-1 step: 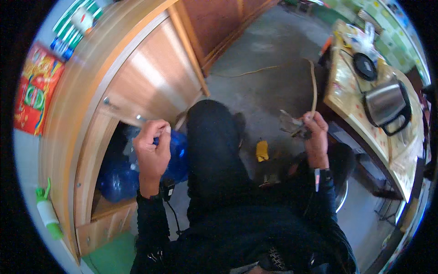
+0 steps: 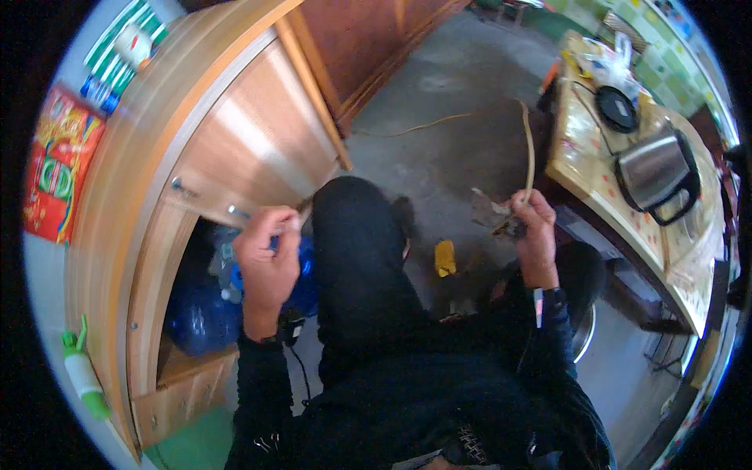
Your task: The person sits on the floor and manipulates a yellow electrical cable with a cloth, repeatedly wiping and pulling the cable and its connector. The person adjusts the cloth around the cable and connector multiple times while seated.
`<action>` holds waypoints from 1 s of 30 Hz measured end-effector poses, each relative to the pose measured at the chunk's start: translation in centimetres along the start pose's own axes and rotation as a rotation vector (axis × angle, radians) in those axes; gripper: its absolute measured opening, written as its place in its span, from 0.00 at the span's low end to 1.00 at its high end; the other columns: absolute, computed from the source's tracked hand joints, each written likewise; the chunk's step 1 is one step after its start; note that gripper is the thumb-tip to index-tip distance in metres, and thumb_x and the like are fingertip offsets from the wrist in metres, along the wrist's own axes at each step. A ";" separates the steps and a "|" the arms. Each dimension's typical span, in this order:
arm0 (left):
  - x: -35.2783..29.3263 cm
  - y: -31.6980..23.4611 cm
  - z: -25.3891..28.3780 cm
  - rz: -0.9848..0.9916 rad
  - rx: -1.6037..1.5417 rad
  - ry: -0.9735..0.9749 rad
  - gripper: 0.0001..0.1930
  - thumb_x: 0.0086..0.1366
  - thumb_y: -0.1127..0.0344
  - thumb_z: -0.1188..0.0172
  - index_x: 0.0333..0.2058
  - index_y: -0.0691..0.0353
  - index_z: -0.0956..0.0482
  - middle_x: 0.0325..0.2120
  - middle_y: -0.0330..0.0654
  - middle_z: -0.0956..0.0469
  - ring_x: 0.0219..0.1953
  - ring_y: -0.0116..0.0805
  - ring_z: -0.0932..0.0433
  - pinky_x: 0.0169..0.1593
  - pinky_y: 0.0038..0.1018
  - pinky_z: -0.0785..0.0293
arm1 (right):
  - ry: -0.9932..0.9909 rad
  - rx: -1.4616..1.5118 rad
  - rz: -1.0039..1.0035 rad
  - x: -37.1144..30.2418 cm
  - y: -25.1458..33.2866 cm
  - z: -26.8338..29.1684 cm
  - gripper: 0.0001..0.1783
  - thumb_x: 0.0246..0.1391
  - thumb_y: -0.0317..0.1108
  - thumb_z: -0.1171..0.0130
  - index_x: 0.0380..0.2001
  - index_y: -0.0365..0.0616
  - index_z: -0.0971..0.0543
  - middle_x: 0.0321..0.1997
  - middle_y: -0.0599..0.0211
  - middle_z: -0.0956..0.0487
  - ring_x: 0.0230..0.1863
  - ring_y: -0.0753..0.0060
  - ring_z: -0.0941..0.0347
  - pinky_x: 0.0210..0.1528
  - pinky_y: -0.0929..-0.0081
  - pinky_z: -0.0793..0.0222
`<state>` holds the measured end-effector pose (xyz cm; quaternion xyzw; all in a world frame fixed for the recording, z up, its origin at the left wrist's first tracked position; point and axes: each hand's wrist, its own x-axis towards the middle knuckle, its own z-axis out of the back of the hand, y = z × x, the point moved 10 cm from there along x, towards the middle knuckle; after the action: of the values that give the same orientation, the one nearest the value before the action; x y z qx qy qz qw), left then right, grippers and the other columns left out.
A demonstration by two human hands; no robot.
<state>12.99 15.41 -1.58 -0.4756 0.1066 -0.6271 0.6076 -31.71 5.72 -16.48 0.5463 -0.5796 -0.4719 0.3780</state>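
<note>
My left hand (image 2: 269,262) is raised in front of the half-open cabinet, thumb and fingers pinched together. Whatever lies in that pinch is too small or hidden to make out. Out to the right, my right hand (image 2: 536,239) is closed round the lower end of a thin tan cord or strip (image 2: 529,149), which rises from the fingers and bends over at its top. A crumpled greyish scrap (image 2: 487,210) shows beside those fingers; I cannot tell whether it is held or lies on the floor. Behind my left hand are blue water jugs (image 2: 196,317) in the cabinet opening.
The wooden cabinet door (image 2: 254,129) stands ajar at left. A yellow piece (image 2: 445,258) and a long thin tan strand (image 2: 415,128) lie on the grey floor. At right, a table (image 2: 576,157) bears a steel kettle (image 2: 654,172) and a black round lid (image 2: 616,110).
The view has shifted slightly, so the cabinet and table sit a little further left. My left hand has moved slightly right against the cabinet. Both hands keep their grips.
</note>
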 end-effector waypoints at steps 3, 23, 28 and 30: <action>0.6 -4.4 -8.9 -0.106 -0.123 0.233 0.05 0.67 0.75 0.33 0.40 0.66 0.17 0.33 0.48 0.17 0.33 0.39 0.15 0.38 0.31 0.21 | 0.055 0.063 -0.008 -0.7 0.7 -0.9 0.02 0.62 0.26 0.38 0.37 0.44 0.18 0.35 0.74 0.18 0.36 0.80 0.25 0.42 0.79 0.30; -7.3 -7.4 -39.0 0.747 -1.268 0.944 0.24 0.77 0.55 0.37 0.61 0.68 0.23 0.52 0.38 0.19 0.54 0.26 0.21 0.58 0.25 0.26 | -0.001 -0.452 0.365 -1.1 2.7 -0.1 0.20 0.76 0.43 0.46 0.46 0.34 0.15 0.42 0.63 0.16 0.46 0.71 0.21 0.53 0.72 0.25; -6.6 -6.2 -38.8 0.767 -1.317 0.867 0.18 0.77 0.57 0.37 0.56 0.65 0.19 0.49 0.36 0.17 0.51 0.27 0.19 0.55 0.27 0.24 | 0.132 -0.260 0.245 0.2 1.7 -1.1 0.24 0.74 0.47 0.44 0.46 0.33 0.15 0.47 0.59 0.13 0.50 0.68 0.20 0.55 0.68 0.25; -6.0 -6.2 -38.8 0.750 -1.350 0.868 0.16 0.77 0.60 0.37 0.54 0.65 0.17 0.46 0.36 0.16 0.48 0.27 0.18 0.52 0.26 0.22 | 0.173 -0.193 0.245 0.5 1.8 -1.3 0.29 0.75 0.54 0.46 0.47 0.33 0.15 0.48 0.61 0.13 0.51 0.69 0.20 0.56 0.68 0.24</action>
<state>-20.38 4.85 -20.35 -0.3865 0.8240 -0.3151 0.2691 -31.04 5.00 -14.47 0.4713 -0.5592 -0.4270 0.5318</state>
